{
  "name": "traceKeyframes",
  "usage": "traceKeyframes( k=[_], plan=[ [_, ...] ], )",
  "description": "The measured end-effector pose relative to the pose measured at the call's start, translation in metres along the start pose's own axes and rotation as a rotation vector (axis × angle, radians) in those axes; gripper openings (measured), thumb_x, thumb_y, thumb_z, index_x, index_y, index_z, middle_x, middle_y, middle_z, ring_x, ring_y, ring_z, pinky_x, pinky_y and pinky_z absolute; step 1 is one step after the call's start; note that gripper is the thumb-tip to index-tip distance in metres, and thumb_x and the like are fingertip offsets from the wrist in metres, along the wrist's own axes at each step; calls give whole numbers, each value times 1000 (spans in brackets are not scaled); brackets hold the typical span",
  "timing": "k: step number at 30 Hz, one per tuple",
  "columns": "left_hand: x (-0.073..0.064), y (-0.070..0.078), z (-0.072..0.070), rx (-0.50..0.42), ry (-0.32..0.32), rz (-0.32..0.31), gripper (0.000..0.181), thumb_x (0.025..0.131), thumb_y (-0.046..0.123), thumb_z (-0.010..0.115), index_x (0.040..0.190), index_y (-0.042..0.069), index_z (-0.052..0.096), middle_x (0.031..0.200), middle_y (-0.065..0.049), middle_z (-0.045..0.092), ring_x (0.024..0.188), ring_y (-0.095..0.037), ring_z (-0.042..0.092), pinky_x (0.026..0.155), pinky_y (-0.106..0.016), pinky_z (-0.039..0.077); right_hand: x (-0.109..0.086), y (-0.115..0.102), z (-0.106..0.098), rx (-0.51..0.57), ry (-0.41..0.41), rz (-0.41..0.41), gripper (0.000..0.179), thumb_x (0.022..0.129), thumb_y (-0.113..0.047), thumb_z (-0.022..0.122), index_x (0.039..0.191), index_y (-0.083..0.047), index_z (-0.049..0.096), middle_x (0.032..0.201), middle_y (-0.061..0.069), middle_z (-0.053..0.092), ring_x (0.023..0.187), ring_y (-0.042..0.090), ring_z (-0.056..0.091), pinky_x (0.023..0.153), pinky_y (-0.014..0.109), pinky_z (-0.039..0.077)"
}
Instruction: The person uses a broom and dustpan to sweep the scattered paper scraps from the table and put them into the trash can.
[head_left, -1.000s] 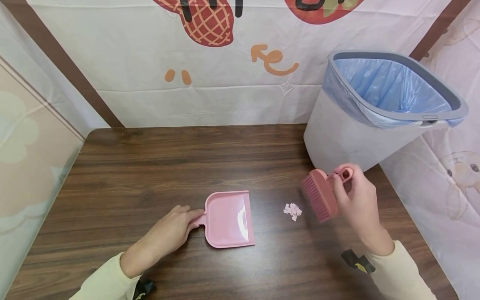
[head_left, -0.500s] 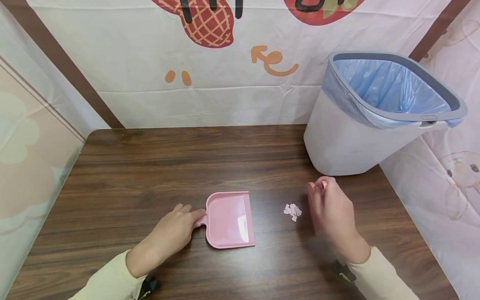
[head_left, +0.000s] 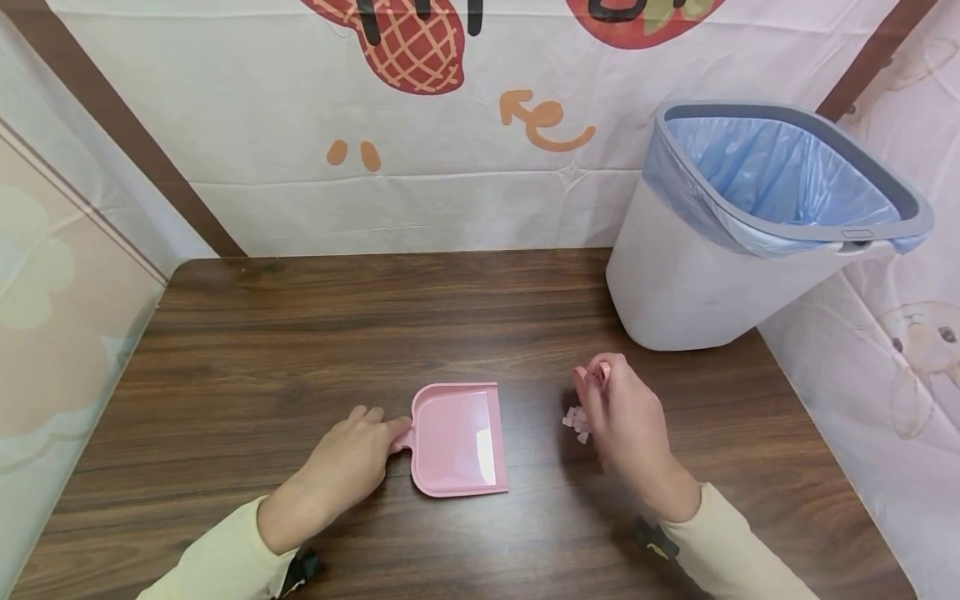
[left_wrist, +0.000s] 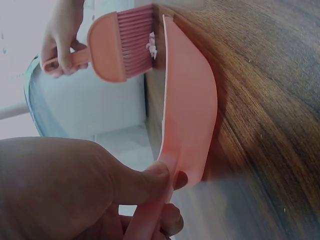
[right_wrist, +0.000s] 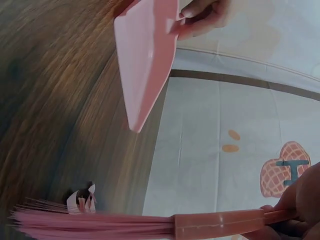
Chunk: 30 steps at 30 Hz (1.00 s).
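My left hand grips the short handle of a pink dustpan, its thumb along the top. The pan lies on the wooden table with its straight lip facing right. My right hand holds a small pink brush by its handle, bristles pointing down at the table. A little pile of pale pink paper scraps sits right at the bristles, between brush and dustpan. In the head view the hand hides most of the brush and part of the scraps.
A white bin with a grey rim and blue liner bag stands at the table's back right. A printed white cloth hangs behind the wooden table, with more cloth along both sides.
My right hand has turned the brush upright and moved it left and down to the paper scraps, which have shifted slightly left. The left hand and dustpan have stayed in place.
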<state>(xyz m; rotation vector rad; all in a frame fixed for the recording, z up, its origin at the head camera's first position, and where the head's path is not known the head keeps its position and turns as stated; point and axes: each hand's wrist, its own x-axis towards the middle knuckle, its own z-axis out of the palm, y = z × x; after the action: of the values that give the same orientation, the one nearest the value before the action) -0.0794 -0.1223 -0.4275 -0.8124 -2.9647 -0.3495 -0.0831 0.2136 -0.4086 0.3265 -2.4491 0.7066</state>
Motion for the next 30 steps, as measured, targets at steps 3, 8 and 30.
traceKeyframes(
  k=[3,8,30],
  plan=[
    [0,1,-1,6,-11,-5,27,80,-7,66,97,12,72,75,-9,56,73,-33,55,62,-48,52,2,-3,4,17,-18,-17,4,97,-4,59,100,-2,56,77,7,63,61,21,59,56,42,51],
    [1,3,-3,10,-35,-26,25,82,-6,65,97,13,71,76,-11,58,76,-34,57,62,-49,52,5,-11,9,50,-46,-46,7,95,-2,62,99,-3,55,76,3,61,60,19,59,54,41,50],
    [4,4,-5,5,-66,-26,26,83,-6,64,100,12,72,76,-11,58,77,-34,58,63,-49,53,11,-53,31,225,-102,-47,11,94,1,63,101,-2,55,76,0,50,62,10,46,52,24,42]
  ],
)
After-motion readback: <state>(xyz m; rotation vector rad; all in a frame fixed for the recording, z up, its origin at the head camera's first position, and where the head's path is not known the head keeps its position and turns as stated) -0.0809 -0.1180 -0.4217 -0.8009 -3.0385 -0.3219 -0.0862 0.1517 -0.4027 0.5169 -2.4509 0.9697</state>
